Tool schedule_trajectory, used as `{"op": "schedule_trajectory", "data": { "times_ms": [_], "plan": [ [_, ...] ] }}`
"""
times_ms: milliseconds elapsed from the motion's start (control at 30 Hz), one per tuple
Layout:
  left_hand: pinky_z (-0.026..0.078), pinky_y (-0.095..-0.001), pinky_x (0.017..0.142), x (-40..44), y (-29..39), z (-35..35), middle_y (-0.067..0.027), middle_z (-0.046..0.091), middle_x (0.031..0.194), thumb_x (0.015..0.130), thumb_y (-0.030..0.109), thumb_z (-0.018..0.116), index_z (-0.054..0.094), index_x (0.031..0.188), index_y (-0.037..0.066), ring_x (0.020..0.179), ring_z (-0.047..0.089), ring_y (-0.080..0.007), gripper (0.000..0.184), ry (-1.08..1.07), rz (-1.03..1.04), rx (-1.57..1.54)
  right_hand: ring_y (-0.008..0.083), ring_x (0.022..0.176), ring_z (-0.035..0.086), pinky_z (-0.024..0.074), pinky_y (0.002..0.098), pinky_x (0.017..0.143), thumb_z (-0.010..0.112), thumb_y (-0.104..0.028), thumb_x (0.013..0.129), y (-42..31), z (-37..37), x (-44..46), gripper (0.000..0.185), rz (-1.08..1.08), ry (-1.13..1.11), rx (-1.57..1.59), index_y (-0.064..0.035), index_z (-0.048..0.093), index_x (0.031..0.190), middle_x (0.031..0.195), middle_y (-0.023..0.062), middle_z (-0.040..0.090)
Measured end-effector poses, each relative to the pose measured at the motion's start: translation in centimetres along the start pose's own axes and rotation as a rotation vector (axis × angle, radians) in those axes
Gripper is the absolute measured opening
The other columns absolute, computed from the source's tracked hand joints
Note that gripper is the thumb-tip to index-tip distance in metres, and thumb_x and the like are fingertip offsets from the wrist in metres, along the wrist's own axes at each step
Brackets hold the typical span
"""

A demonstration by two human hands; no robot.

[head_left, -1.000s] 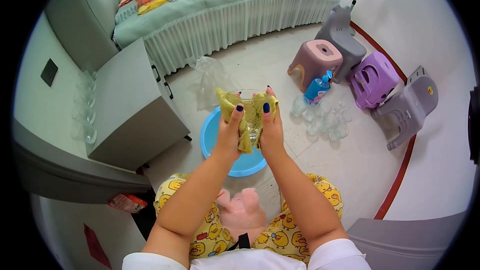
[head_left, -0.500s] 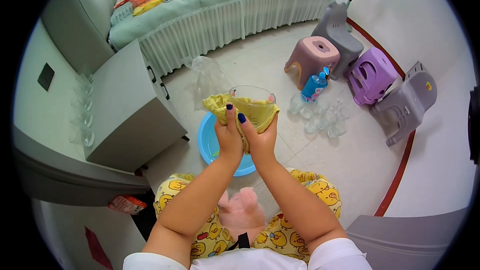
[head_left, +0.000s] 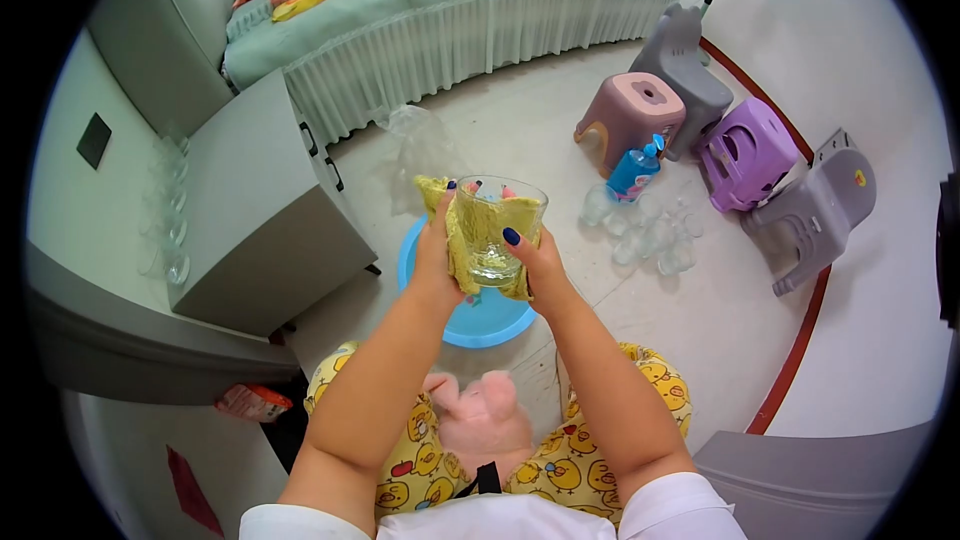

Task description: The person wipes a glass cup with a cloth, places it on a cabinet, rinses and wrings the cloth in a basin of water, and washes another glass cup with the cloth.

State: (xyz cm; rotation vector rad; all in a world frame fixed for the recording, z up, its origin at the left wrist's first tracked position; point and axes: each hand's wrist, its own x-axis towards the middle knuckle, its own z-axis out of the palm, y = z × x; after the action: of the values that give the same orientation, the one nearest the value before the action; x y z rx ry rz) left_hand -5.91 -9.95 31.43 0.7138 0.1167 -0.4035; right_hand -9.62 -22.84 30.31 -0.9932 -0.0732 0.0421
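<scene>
Between my two hands is a clear drinking glass (head_left: 492, 250), held upright above a blue basin (head_left: 480, 330). A yellow-green cloth (head_left: 458, 250) wraps the far side and both flanks of the glass. My left hand (head_left: 434, 255) grips the cloth and the glass from the left. On the right, my right hand (head_left: 540, 260) is closed round the glass, with its thumb on the near side and cloth under the fingers. Several clear glasses (head_left: 650, 230) stand grouped on the floor to the right, beside a blue pump bottle (head_left: 634, 170).
More glasses (head_left: 172, 230) line the far left of a grey cabinet (head_left: 250, 210). A clear plastic bag (head_left: 415, 155) lies behind the basin. To the right are a pink stool (head_left: 630, 110), a purple stool (head_left: 750, 155) and grey chairs (head_left: 820, 210). A bed (head_left: 450, 10) spans the back.
My hands have moved apart to either side of the glass. The cloth has opened from its near side, so more of the glass shows. The view has shifted slightly.
</scene>
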Motion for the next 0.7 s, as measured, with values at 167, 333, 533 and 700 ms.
{"op": "schedule_trajectory", "data": {
  "times_ms": [167,333,533,700],
  "plan": [
    [0.048,-0.0312,0.076,-0.7,-0.3,1.4,-0.0098,0.054,0.104,0.084,0.052,0.051,0.045,0.121,0.006,0.090,0.056,-0.0182,0.060,-0.015,0.040,0.058,0.0124,0.081,0.058,0.0468,0.0252,0.043,0.061,-0.034,0.081,0.2,0.2,-0.1,0.076,0.117,-0.001,0.064,-0.0032,0.020,0.138,0.110,0.0093,0.054],
    [0.046,-0.0283,0.079,-0.7,-0.9,1.8,-0.0092,0.052,0.105,0.082,0.045,0.058,0.037,0.126,0.002,0.094,0.054,-0.0153,0.065,-0.103,0.083,0.198,0.0203,0.110,0.048,0.0419,0.0290,0.087,0.052,-0.036,0.088,0.6,1.3,-0.3,0.072,-0.227,0.165,-0.058,-0.0039,0.014,0.139,0.123,0.0141,0.044],
    [0.042,-0.0269,0.085,-1.2,-2.0,2.6,-0.0071,0.049,0.111,0.079,0.027,0.068,0.026,0.133,0.000,0.100,0.049,-0.0129,0.073,-0.131,0.362,0.339,0.0275,0.119,0.039,0.0310,0.0339,0.098,0.042,-0.028,0.093,0.5,2.4,-0.7,0.061,-0.556,0.283,-0.441,-0.0025,0.012,0.140,0.130,0.0194,0.037],
    [0.041,-0.0298,0.089,-0.8,-2.6,2.5,-0.0077,0.047,0.115,0.084,0.036,0.060,0.026,0.134,0.001,0.101,0.049,-0.0152,0.070,-0.159,0.424,0.189,0.0301,0.122,0.034,0.0273,0.0351,0.100,0.041,-0.018,0.091,-0.8,2.5,-1.3,0.058,-0.741,0.292,-0.917,0.0009,0.015,0.139,0.134,0.0226,0.031]
  ]
}}
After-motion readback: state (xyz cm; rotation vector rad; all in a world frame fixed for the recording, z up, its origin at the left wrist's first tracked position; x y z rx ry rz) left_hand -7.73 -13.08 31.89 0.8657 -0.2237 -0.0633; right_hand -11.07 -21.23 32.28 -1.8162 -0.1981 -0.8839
